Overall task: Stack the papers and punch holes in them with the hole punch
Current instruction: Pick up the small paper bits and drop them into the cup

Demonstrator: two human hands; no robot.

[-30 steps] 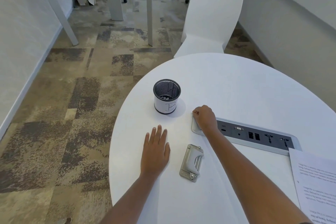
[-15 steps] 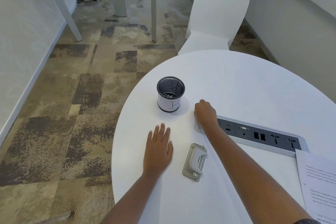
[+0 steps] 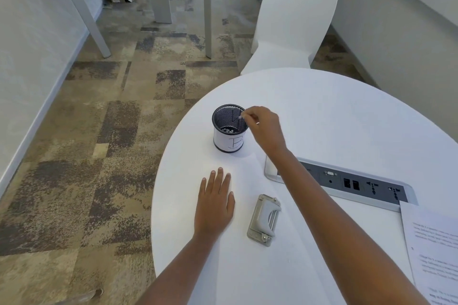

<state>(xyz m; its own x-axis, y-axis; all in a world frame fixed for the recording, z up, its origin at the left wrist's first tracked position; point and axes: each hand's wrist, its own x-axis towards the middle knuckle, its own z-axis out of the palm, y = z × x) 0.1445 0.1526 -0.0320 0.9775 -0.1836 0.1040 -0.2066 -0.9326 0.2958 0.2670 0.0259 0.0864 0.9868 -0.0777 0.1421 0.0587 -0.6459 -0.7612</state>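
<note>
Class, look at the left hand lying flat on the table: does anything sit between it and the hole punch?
Nothing visible does. The left hand lies flat on the white table, and the hole punch lies just to its right with only bare tabletop between them. The right hand is farther off, over the mesh cup.

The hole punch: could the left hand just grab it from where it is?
Probably yes. The left hand lies flat on the table beside the hole punch, with only bare tabletop between them.
</note>
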